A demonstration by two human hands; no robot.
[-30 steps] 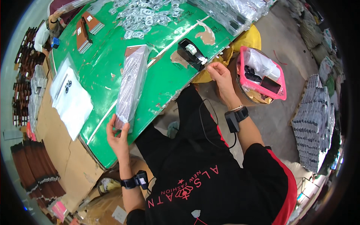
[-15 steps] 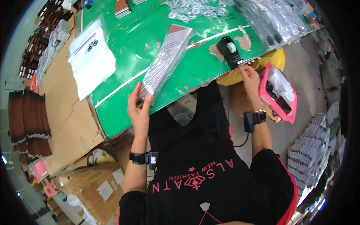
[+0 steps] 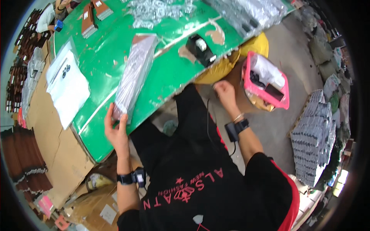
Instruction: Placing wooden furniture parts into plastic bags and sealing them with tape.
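Observation:
My left hand (image 3: 116,133) grips the near end of a long brownish piece in a clear plastic sleeve (image 3: 135,73), which lies slantwise on the green tabletop (image 3: 165,82). Thumb and fingers sit on either side of that end. Off the table's front edge, in the air, my right hand (image 3: 226,96) has its fingertips pressed together. Whatever may be between them is too small to make out. A black holder with a white roll or label on it (image 3: 200,48), looking like a tape dispenser, rests near the table edge, apart from my right hand.
A pink-rimmed basket (image 3: 246,73) with plastic and dark items stands right of my right hand, near a yellow-covered seat (image 3: 254,46). White bags (image 3: 69,92) lie at left. Small clear-bagged parts (image 3: 154,11), long wrapped bundles (image 3: 250,15) and brown pieces (image 3: 88,21) lie farther back.
My right hand has come away from the black holder, back toward me and off the table edge. My left hand stays on the sleeved piece. The whole view has shifted.

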